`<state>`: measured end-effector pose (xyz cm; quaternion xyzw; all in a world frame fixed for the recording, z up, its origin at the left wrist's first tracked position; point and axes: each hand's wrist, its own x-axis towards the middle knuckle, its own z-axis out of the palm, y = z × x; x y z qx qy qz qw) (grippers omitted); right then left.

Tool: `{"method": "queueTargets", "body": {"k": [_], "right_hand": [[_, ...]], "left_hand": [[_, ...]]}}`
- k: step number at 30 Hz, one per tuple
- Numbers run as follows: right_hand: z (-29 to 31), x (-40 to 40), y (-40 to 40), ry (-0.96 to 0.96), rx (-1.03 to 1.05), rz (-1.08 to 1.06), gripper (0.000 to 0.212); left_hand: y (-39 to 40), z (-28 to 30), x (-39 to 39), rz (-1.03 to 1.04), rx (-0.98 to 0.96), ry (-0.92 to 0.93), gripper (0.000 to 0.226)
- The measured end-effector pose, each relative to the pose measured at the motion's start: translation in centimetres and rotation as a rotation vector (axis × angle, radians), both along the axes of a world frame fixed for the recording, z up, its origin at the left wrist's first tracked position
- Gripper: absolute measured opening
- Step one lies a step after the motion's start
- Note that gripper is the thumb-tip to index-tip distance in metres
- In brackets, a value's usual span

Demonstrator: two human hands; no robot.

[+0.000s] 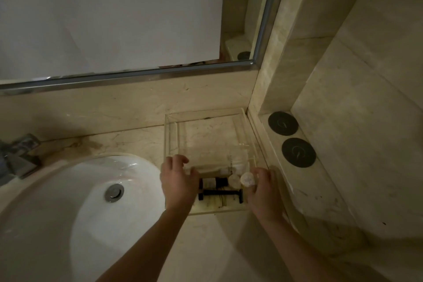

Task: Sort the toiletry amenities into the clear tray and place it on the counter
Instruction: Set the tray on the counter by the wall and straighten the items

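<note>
The clear tray (207, 142) sat on the marble tabletop (128, 139) in the corner at about 2 o'clock from the sink (75, 201), its far wall close to the backsplash under the mirror (109, 18). The left hand (177, 178) gripped the tray's near-left rim, fingers curled over the edge; the right hand (261, 190) grasped the near-right corner the same way. Inside, at the tray's 6 o'clock end, lay a dark bottle (214, 182) on its side, a black razor (220, 193) just nearer the body, and two pale round pieces (240, 179) touching one another beside the right hand. The far half of the tray showed only marble through it. On the ledge (320, 190) at 3 o'clock lay two black discs (290, 138), apart from each other.
</note>
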<state>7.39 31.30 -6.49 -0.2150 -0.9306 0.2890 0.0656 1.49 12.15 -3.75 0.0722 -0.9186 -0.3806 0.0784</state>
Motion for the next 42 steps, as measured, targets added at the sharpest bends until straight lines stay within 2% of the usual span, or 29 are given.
{"method": "queueTargets", "body": {"k": [3, 7, 10, 15, 24, 27, 31, 42], "right_hand": [[0.0, -0.1, -0.1, -0.023, -0.104, -0.161, 0.03], [-0.8, 0.0, 0.2, -0.083, -0.168, -0.261, 0.024], [-1.2, 0.5, 0.0, -0.125, -0.178, -0.288, 0.026], [-1.1, 1.3, -0.4, -0.167, -0.165, -0.254, 0.029], [-1.2, 1.3, -0.8, -0.149, -0.295, -0.283, 0.026], [-2.3, 1.3, -0.6, -0.15, -0.356, -0.309, 0.026], [-2.5, 1.1, -0.7, -0.119, -0.402, -0.321, 0.027], [-0.1, -2.1, -0.9, -0.122, -0.548, -0.364, 0.026]], "left_hand": [[-2.5, -0.4, 0.5, 0.131, -0.029, -0.085, 0.038], [-4.4, -1.4, 1.1, 0.165, 0.076, -0.344, 0.057], [-4.7, -1.9, 1.3, 0.133, 0.127, -0.484, 0.056], [-4.7, -1.9, 1.2, 0.128, 0.173, -0.599, 0.057], [-3.9, -1.6, 1.8, 0.178, 0.185, -0.572, 0.057], [-4.0, -1.4, 2.3, 0.247, 0.168, -0.541, 0.041], [-4.1, -1.0, 2.5, 0.261, 0.158, -0.447, 0.032], [-3.6, 0.6, 0.9, 0.305, 0.305, -0.398, 0.031]]}}
